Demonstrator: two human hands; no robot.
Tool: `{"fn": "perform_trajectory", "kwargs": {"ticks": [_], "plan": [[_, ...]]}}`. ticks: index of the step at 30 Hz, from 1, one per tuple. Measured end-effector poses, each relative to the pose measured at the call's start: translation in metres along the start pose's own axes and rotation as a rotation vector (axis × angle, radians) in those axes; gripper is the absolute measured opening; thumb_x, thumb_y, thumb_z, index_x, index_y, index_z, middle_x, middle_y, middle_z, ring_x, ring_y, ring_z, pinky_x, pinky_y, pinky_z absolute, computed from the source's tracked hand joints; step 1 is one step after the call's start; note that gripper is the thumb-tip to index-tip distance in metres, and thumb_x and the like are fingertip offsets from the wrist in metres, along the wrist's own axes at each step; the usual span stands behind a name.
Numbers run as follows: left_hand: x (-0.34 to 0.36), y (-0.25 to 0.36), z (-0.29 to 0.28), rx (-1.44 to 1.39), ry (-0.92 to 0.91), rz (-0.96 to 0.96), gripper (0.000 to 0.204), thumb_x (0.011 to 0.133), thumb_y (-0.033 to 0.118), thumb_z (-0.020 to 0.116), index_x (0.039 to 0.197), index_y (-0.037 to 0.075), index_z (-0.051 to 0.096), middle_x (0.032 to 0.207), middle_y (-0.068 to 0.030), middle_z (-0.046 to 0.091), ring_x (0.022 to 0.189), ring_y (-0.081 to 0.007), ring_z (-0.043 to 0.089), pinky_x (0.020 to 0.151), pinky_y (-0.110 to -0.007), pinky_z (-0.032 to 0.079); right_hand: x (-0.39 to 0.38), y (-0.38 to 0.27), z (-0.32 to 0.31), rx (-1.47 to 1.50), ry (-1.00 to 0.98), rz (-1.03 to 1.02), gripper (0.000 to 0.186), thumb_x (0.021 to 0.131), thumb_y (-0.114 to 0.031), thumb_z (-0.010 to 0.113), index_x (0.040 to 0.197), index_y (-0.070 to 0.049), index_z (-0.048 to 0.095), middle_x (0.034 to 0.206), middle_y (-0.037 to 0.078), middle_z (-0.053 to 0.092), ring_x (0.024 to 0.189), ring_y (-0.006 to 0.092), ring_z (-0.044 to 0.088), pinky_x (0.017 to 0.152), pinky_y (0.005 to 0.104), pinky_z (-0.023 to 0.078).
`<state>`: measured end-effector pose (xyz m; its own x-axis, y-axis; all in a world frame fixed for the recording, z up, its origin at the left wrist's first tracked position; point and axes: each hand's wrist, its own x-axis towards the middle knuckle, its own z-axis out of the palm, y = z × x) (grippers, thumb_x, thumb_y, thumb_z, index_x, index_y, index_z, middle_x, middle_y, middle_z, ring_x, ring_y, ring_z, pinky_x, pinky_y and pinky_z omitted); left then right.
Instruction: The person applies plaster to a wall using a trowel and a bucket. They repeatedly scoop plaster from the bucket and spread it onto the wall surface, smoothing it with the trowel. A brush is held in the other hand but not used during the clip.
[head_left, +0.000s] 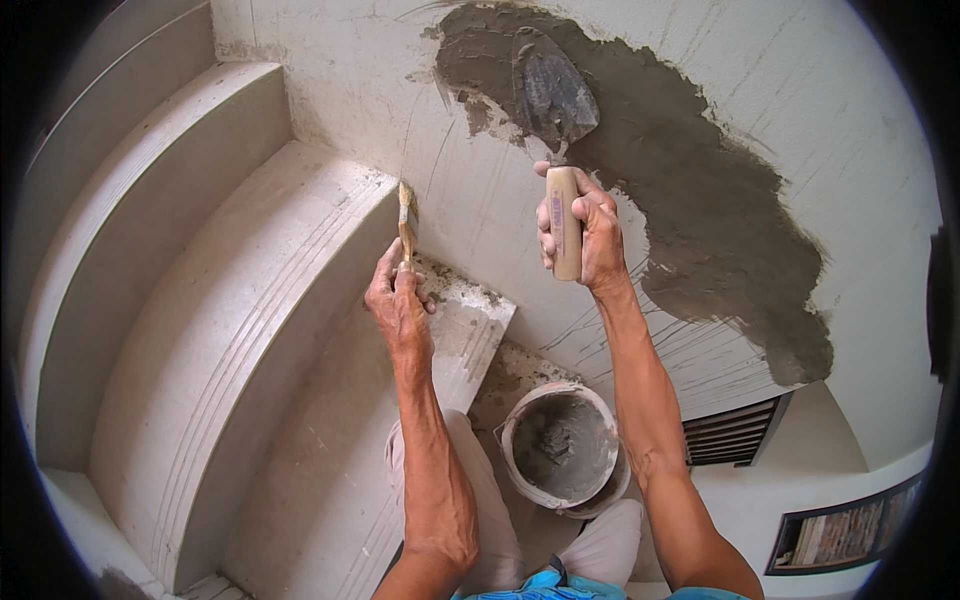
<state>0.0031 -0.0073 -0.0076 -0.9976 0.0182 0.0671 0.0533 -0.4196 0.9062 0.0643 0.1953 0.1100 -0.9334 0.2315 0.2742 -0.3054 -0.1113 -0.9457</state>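
Note:
My right hand [588, 232] is wrapped round the pale wooden handle of a pointing trowel [556, 92]. Its grey blade lies over a band of wet mortar [715, 200] spread on the white wall [470, 185]; whether blade and wall touch, I cannot tell. Between the fingers and thumb of my left hand [399, 300] is a paintbrush [406, 222], bristles up, near the corner where a stair edge meets the wall. Below my hands, a bucket [510, 440] holds grey mortar [562, 445].
Curved concrete steps [250, 290] rise along the left. Crumbs of mortar lie on the lower step [460, 290] beside the wall. Under the bucket shows the rim of another container [610, 490]. At the lower right are a dark slatted opening [735, 432] and a dark-framed window [840, 532].

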Motion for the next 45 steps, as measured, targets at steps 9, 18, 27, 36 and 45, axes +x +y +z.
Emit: {"fn": "perform_trajectory", "kwargs": {"ticks": [9,18,27,36,45], "plan": [[-0.001,0.001,-0.001,-0.028,-0.013,0.023,0.043,0.097,0.012,0.056,0.137,-0.004,0.056,0.076,-0.0024,0.055,0.059,-0.006,0.05,0.044,-0.022,0.044,-0.02,0.022,-0.005,-0.02,-0.002,0.131,0.053,0.085,-0.019,0.043,0.135,-0.001,0.052,0.074,0.01,0.061,0.051,0.0153,0.059,0.041,0.0314,0.053],[0.001,0.001,-0.002,-0.009,0.006,-0.012,0.043,0.097,0.012,0.056,0.137,-0.003,0.056,0.077,-0.002,0.054,0.06,-0.0059,0.05,0.044,-0.022,0.043,0.007,0.002,0.003,-0.031,-0.003,0.039,0.051,0.086,-0.017,0.042,0.134,-0.001,0.053,0.076,0.01,0.061,0.052,0.0153,0.06,0.042,0.031,0.053],[0.0,0.001,-0.004,-0.03,0.011,0.009,0.042,0.098,0.015,0.055,0.136,-0.003,0.057,0.079,-0.0033,0.055,0.058,-0.0054,0.049,0.045,-0.022,0.043,0.001,0.004,0.012,-0.061,-0.028,0.076,0.054,0.084,-0.016,0.04,0.135,0.0,0.052,0.074,0.011,0.061,0.051,0.0154,0.059,0.041,0.0316,0.053],[0.0,0.004,-0.003,-0.028,0.008,0.0,0.042,0.098,0.014,0.055,0.137,-0.003,0.057,0.078,-0.0027,0.055,0.059,-0.0056,0.05,0.046,-0.022,0.044,0.018,0.007,0.011,-0.082,-0.015,0.128,0.053,0.085,-0.016,0.039,0.134,-0.001,0.054,0.075,0.01,0.061,0.052,0.0145,0.059,0.042,0.0316,0.053],[-0.001,0.005,-0.004,-0.025,-0.002,-0.007,0.044,0.095,0.012,0.054,0.137,-0.003,0.056,0.077,-0.0022,0.055,0.06,-0.0055,0.05,0.045,-0.021,0.044,0.029,-0.009,0.024,-0.084,-0.034,0.052,0.054,0.085,-0.015,0.039,0.134,0.0,0.054,0.075,0.011,0.061,0.052,0.0145,0.059,0.041,0.032,0.052]]}}
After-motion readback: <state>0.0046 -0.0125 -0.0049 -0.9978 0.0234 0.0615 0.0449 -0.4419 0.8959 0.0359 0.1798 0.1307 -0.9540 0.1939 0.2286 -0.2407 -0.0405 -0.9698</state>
